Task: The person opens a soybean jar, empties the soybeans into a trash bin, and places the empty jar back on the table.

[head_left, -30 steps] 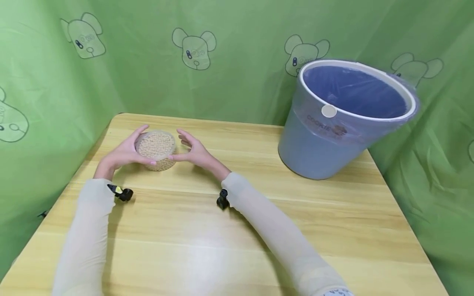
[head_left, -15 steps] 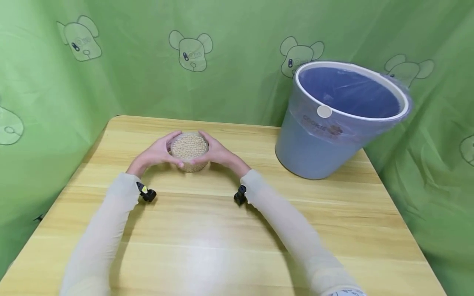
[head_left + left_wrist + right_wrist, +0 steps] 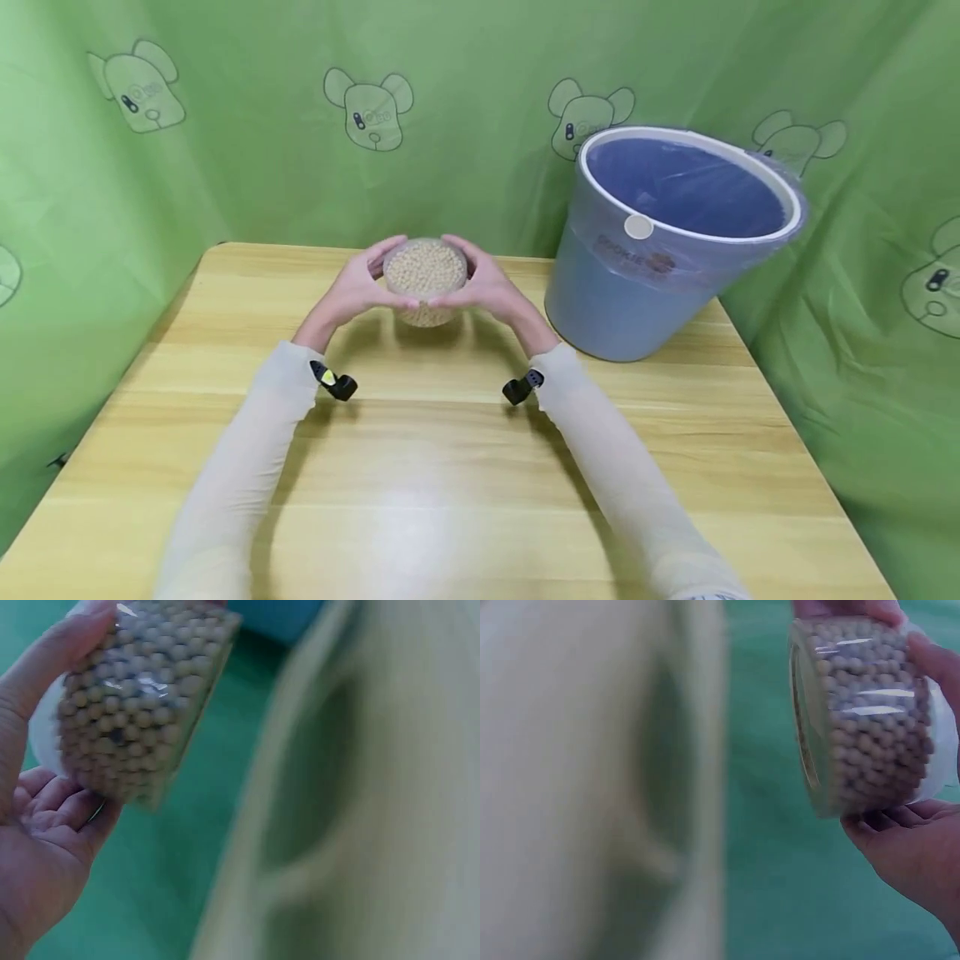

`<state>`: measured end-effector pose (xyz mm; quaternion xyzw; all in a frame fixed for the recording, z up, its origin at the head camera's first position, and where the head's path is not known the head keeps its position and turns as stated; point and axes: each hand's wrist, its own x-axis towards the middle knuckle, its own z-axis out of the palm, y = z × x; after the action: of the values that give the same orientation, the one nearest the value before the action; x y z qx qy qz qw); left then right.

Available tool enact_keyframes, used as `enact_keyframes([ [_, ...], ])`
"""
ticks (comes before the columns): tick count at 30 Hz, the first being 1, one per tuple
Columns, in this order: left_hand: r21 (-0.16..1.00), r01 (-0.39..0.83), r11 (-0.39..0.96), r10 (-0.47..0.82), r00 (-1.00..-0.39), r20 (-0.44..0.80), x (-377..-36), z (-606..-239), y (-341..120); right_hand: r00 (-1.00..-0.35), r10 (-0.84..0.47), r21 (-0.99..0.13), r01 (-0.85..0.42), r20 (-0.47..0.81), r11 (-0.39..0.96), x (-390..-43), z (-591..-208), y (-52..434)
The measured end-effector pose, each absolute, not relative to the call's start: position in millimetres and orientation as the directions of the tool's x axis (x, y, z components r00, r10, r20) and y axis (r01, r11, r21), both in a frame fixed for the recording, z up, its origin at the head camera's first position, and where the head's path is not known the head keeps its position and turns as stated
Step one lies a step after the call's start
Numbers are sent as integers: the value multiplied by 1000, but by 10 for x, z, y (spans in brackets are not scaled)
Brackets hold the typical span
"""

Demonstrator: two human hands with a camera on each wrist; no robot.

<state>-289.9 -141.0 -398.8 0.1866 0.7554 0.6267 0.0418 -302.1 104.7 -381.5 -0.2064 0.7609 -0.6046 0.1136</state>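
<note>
A round, clear tub (image 3: 424, 268) packed with small beige balls, possibly soybeans, is held in the air above the far part of the table, its shadow showing beneath it. My left hand (image 3: 358, 286) grips its left side, thumb along the front and fingers round the back. From the right, my right hand (image 3: 497, 292) grips it the same way, the two thumbs close together. The balls show through the tub's side (image 3: 135, 712) in the left wrist view. In the right wrist view the tub (image 3: 870, 712) shows its pale flat base edge. Some fingers are hidden behind it.
A tall blue bucket (image 3: 622, 292) with a white rim and a plastic liner stands at the table's back right, near my right hand. Green curtains (image 3: 457, 167) with mouse-head prints hang around the wooden table (image 3: 420, 467).
My right hand has come onto the tub, which the left hand was holding. Both hands have carried it right along the table and then lifted it off the surface.
</note>
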Motion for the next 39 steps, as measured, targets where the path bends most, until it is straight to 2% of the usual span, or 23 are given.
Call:
enact_keyframes([
  [8,917,329,-224,170,-914,369,-2849,-3463,-906,-892,-312,-945,-316,326,-84,-2939,-3202,1223],
  [12,887,399,-233,142,-888,436,-2864,-3266,-706,-883,-244,-906,-341,400,-249,-2905,-3071,1262],
  [16,885,435,-166,223,-858,463,-2892,-3172,-594,-871,-202,-874,-377,447,-308,-2884,-3052,1341],
  [22,893,443,-71,312,-841,442,-2837,-3212,-557,-856,-222,-870,-402,468,-286,-2828,-3128,1454],
  [33,860,510,-20,217,-838,501,-2829,-3420,-540,-835,-320,-892,-392,448,-226,-2869,-3267,1507],
  [39,821,570,-13,121,-815,567,-2907,-3414,-499,-869,-262,-908,-407,419,-102,-2843,-3166,1483],
])
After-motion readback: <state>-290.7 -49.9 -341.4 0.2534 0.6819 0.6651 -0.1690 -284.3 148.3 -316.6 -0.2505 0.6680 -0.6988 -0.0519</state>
